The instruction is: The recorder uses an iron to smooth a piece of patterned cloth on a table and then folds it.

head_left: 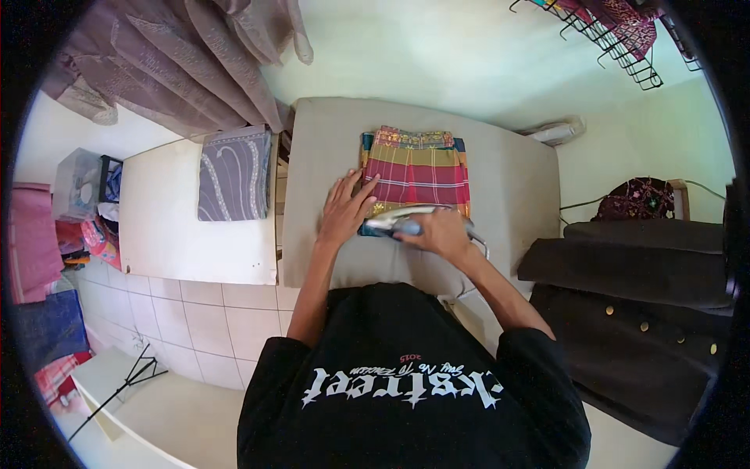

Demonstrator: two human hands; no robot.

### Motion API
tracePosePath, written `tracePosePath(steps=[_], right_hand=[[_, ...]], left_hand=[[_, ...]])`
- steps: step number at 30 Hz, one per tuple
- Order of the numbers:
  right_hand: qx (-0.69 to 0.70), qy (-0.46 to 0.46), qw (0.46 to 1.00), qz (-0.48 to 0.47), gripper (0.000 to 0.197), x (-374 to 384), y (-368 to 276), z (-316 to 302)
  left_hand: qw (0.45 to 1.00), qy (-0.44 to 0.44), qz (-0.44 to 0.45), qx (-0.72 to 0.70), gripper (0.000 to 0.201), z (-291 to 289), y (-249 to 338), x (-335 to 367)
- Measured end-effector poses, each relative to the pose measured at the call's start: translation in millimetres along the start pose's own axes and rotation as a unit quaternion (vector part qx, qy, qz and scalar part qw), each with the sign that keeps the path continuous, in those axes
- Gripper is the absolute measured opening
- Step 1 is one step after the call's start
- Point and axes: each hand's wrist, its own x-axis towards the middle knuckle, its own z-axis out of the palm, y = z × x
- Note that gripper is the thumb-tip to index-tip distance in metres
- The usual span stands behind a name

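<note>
A folded plaid cloth [418, 173] in red, gold and green lies on the padded grey-beige surface [508, 172] in front of me. My right hand [441, 232] is wrapped round the handle of a clothes iron [402, 225], which rests along the cloth's near edge with its tip toward the left. The iron's soleplate is hidden from view. My left hand [345, 207] lies flat with its fingers stretched out, the fingertips touching the left edge of the cloth. A cord [482, 244] runs from the back of the iron down past my right wrist.
A white table [164, 242] stands at left, bearing a folded grey patterned cloth [234, 176]. Curtains [195, 62] hang above it. At right is a dark buttoned sofa [625, 266]; a black wire rack [617, 51] hangs upper right. A thin black stand [129, 379] is lower left.
</note>
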Motion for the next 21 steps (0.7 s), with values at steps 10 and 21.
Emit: tracePosePath(steps=[10,21], right_hand=[[0.033,0.019,0.940,0.339,0.051,-48,75,-37],[0.042,0.082,0.905,0.416,0.055,-62,77,-40]], left_hand=[[1.000,-0.014,-0.017,0.018,0.045,-3,9,3],[0.994,0.050,-0.090,-0.038,0.042,9,32,14]])
